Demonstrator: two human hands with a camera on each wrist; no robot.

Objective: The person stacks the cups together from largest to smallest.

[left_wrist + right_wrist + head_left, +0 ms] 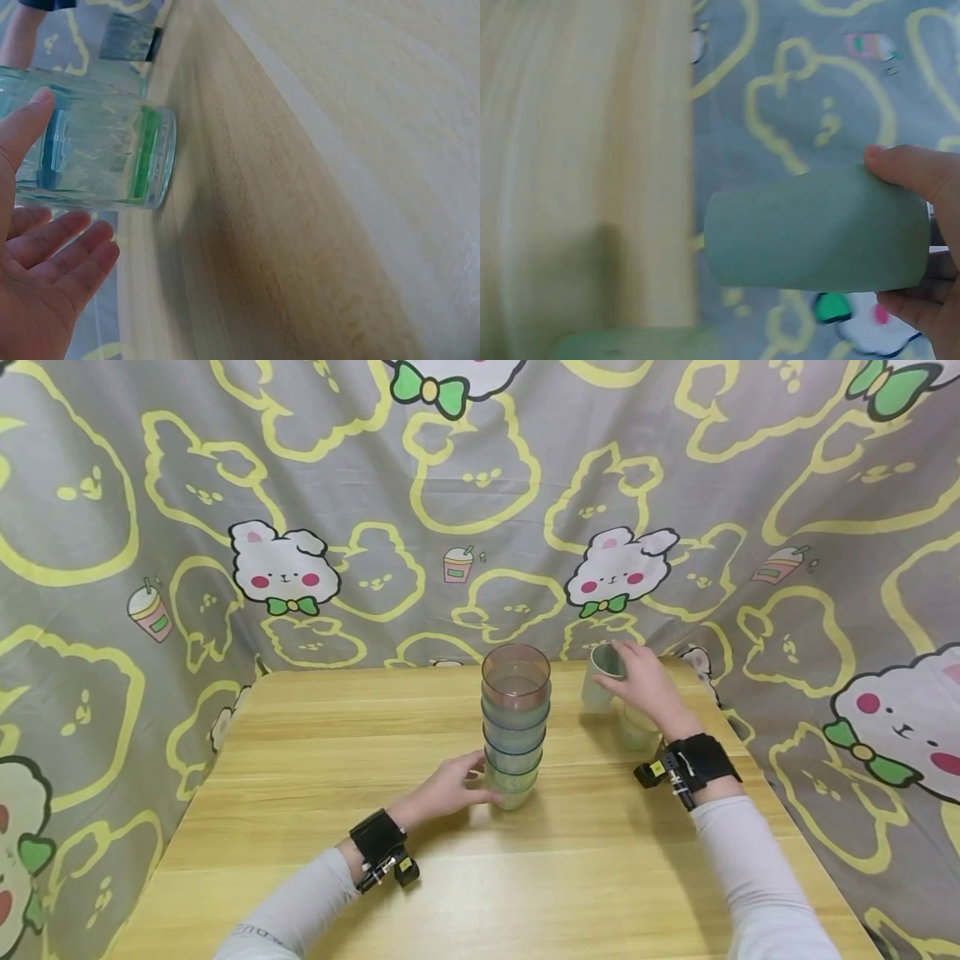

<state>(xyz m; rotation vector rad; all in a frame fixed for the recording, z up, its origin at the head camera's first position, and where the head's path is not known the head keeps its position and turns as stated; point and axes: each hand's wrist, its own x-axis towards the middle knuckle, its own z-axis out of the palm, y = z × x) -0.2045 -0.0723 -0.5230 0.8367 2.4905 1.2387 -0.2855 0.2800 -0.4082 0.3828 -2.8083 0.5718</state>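
A tall stack of nested see-through tumblers stands upright on the table, with a brownish one on top and blue and green tints lower down. Beside its base is my left hand, thumb lying along the glass and the other fingers loosely extended, apart from it. Farther back on the right, my right hand grips a grey-green cup near its rim, thumb on one side and fingers on the other. Its base is slightly above the tabletop. Under my right wrist sits a pale yellow-green cup, partly hidden by the hand.
The wooden table reaches back to a grey patterned cloth, which hangs behind it and along both sides. Each wrist carries a black strap with a small camera, the right camera being close to the yellow-green cup.
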